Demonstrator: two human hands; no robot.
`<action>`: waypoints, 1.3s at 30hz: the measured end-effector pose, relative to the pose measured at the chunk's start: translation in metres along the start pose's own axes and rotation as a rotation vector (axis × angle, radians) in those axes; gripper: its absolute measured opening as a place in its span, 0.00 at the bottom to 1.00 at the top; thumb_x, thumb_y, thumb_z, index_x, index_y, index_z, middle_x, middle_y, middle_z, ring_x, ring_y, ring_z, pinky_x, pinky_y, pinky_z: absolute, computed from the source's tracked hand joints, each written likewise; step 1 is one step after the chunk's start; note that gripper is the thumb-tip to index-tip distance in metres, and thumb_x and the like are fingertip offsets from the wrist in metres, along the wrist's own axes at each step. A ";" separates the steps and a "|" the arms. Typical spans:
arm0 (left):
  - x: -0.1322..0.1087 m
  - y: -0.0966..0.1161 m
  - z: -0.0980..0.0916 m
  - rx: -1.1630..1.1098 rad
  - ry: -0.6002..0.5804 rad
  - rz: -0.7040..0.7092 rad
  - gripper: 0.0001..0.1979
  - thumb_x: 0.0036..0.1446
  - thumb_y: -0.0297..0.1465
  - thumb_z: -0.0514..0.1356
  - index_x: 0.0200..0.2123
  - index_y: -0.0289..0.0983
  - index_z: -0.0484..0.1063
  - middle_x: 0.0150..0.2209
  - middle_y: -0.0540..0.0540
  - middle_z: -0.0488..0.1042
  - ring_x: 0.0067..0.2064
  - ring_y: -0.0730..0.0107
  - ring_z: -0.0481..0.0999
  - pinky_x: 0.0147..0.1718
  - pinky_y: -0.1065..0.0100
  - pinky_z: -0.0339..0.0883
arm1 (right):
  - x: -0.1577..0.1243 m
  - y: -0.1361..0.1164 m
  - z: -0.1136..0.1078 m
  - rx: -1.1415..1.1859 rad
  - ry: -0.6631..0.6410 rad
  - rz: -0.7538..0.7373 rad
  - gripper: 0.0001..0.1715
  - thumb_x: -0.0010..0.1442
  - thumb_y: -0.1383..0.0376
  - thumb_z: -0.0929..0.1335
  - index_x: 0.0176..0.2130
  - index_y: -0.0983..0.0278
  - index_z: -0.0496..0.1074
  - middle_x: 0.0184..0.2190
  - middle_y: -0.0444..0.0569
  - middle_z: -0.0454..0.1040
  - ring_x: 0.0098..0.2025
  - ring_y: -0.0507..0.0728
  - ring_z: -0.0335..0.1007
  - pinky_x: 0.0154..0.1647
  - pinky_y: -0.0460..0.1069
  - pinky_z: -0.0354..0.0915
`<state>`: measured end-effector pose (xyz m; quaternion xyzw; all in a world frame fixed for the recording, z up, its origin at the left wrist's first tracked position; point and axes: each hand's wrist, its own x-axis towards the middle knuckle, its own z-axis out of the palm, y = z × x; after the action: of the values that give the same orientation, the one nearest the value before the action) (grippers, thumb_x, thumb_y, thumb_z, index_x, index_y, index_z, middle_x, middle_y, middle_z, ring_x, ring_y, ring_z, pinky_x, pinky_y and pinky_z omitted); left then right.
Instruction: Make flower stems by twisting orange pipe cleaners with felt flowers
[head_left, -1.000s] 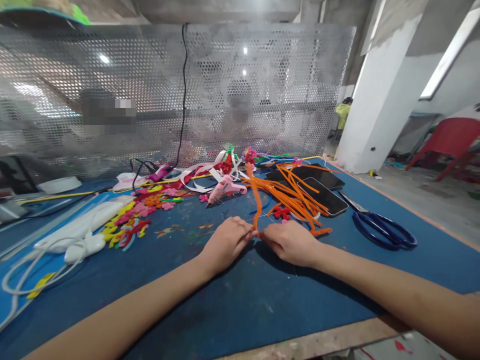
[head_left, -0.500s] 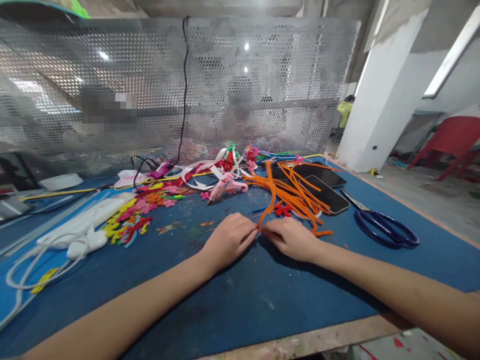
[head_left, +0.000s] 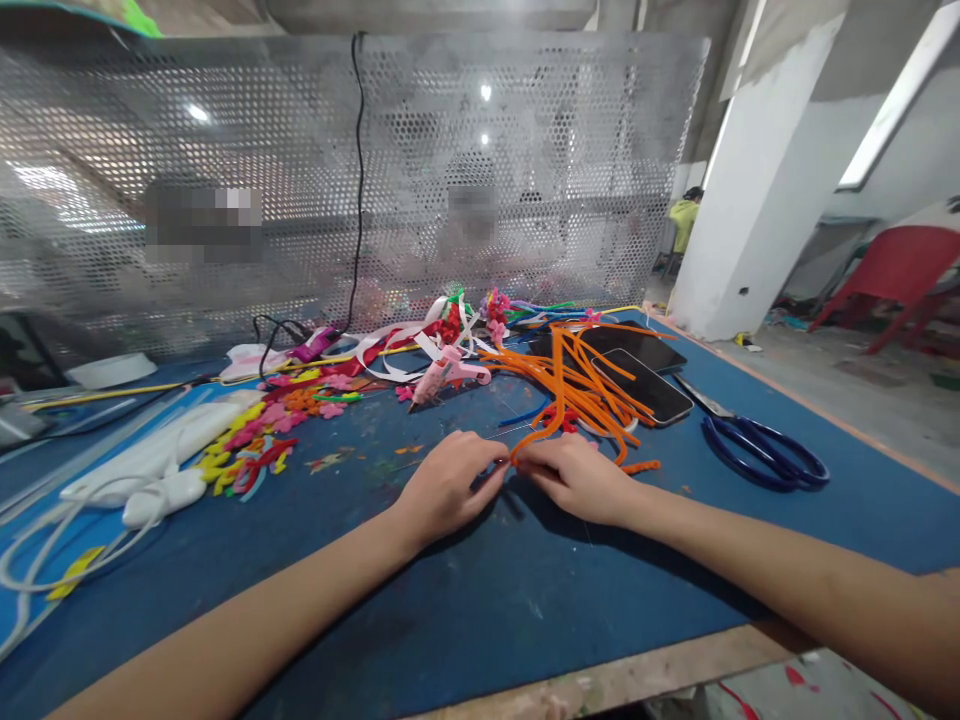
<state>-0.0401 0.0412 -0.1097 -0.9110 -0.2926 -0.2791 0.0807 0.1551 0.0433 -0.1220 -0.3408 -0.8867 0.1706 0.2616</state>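
My left hand [head_left: 450, 486] and my right hand [head_left: 577, 478] meet over the blue mat [head_left: 465, 590], fingertips pinched together on the lower end of an orange pipe cleaner [head_left: 553, 400]. The pipe cleaner rises from between my fingers and leans right, over a loose heap of orange pipe cleaners [head_left: 592, 385]. Both hands rest low on the mat, knuckles up.
A phone [head_left: 651, 385] and a dark tablet [head_left: 637, 350] lie under the heap. Blue scissors [head_left: 761, 452] are at right, a pink glue gun [head_left: 450, 375] behind my hands. Coloured felt shapes [head_left: 262, 440] and white cables [head_left: 135, 470] lie left; a perforated metal screen [head_left: 360, 180] stands behind.
The upright pipe cleaner has swung from leaning left to leaning right as my pinched fingers turned it. My hands stayed in place.
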 end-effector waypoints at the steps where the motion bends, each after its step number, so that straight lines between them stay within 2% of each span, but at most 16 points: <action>1: 0.000 -0.001 0.000 0.019 -0.013 0.011 0.06 0.59 0.27 0.52 0.34 0.36 0.68 0.27 0.48 0.73 0.29 0.70 0.69 0.30 0.70 0.61 | 0.000 0.000 0.000 0.004 0.002 0.004 0.10 0.57 0.73 0.60 0.33 0.66 0.70 0.28 0.48 0.73 0.29 0.52 0.66 0.31 0.44 0.56; 6: -0.004 -0.005 0.004 0.116 -0.017 0.153 0.08 0.60 0.27 0.50 0.38 0.38 0.69 0.33 0.49 0.77 0.32 0.71 0.74 0.29 0.71 0.63 | 0.001 0.000 0.000 0.056 0.019 0.016 0.11 0.61 0.68 0.60 0.31 0.66 0.70 0.26 0.48 0.72 0.28 0.52 0.64 0.30 0.44 0.55; 11: -0.006 -0.007 0.008 0.113 0.045 0.117 0.09 0.61 0.28 0.51 0.42 0.36 0.68 0.34 0.48 0.78 0.33 0.70 0.77 0.31 0.71 0.67 | 0.001 0.000 -0.001 0.061 0.024 0.018 0.12 0.61 0.67 0.60 0.31 0.66 0.69 0.27 0.48 0.72 0.28 0.51 0.64 0.30 0.44 0.54; 15: -0.005 -0.007 0.008 0.086 0.123 0.126 0.09 0.59 0.28 0.54 0.42 0.34 0.68 0.36 0.45 0.78 0.37 0.70 0.77 0.36 0.71 0.70 | 0.001 0.000 -0.001 0.047 0.030 0.001 0.12 0.62 0.67 0.59 0.31 0.66 0.69 0.25 0.47 0.71 0.27 0.51 0.62 0.29 0.44 0.53; 19: -0.003 -0.008 0.008 0.135 0.070 0.115 0.08 0.59 0.27 0.52 0.40 0.35 0.70 0.37 0.44 0.76 0.38 0.70 0.75 0.37 0.70 0.70 | 0.001 0.000 0.001 0.024 0.031 0.010 0.12 0.62 0.67 0.59 0.31 0.65 0.69 0.25 0.46 0.71 0.26 0.51 0.62 0.29 0.44 0.53; 23: -0.001 -0.007 0.006 0.268 -0.004 0.113 0.09 0.59 0.28 0.51 0.36 0.37 0.71 0.36 0.46 0.76 0.34 0.71 0.73 0.31 0.71 0.67 | 0.000 -0.003 0.002 -0.006 0.000 0.013 0.12 0.62 0.67 0.59 0.30 0.66 0.68 0.25 0.47 0.71 0.27 0.51 0.63 0.29 0.45 0.53; 27: -0.001 -0.004 0.001 0.353 0.007 0.175 0.10 0.60 0.26 0.49 0.32 0.36 0.71 0.34 0.49 0.75 0.30 0.71 0.69 0.25 0.71 0.60 | -0.001 -0.006 0.003 -0.017 -0.023 -0.008 0.12 0.62 0.66 0.59 0.31 0.66 0.68 0.26 0.48 0.71 0.27 0.52 0.63 0.29 0.44 0.53; 34: -0.001 -0.005 -0.001 0.379 0.015 0.248 0.11 0.60 0.24 0.49 0.33 0.36 0.71 0.35 0.48 0.75 0.30 0.71 0.67 0.26 0.70 0.57 | -0.002 -0.003 0.003 -0.051 -0.027 -0.043 0.13 0.63 0.67 0.58 0.34 0.66 0.68 0.29 0.50 0.73 0.30 0.53 0.67 0.31 0.45 0.55; 39: 0.000 -0.005 -0.004 0.381 0.016 0.277 0.12 0.61 0.26 0.49 0.32 0.37 0.71 0.34 0.49 0.75 0.30 0.71 0.66 0.24 0.70 0.56 | -0.003 -0.003 0.004 -0.092 -0.056 -0.052 0.13 0.63 0.66 0.58 0.32 0.66 0.68 0.27 0.50 0.72 0.28 0.52 0.66 0.28 0.45 0.54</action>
<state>-0.0447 0.0438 -0.1070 -0.9086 -0.2116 -0.2123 0.2908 0.1530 0.0384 -0.1247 -0.3244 -0.9092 0.1321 0.2252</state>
